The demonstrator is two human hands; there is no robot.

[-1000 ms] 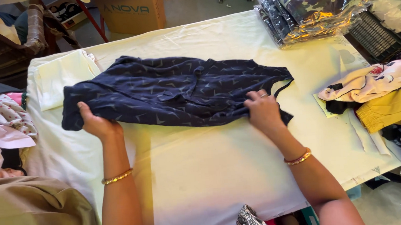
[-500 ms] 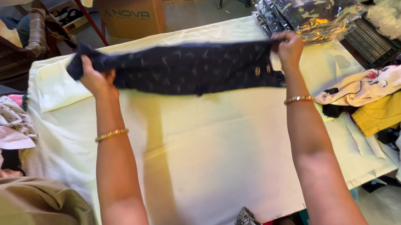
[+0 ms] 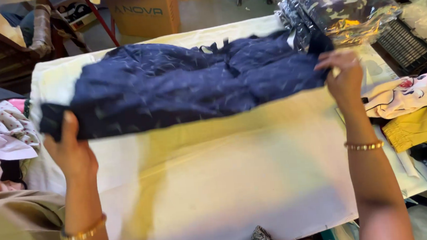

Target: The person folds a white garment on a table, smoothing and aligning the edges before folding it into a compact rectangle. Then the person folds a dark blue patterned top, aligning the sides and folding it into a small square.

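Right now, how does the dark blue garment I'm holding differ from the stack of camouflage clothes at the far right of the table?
The dark blue garment is loose and spread wide, gripped at its ends by the left hand and right hand; the camouflage stack lies folded and untouched. The garment is bare cloth with a small pale pattern; the stack is sealed in shiny clear plastic. Both are over the cream-covered table.
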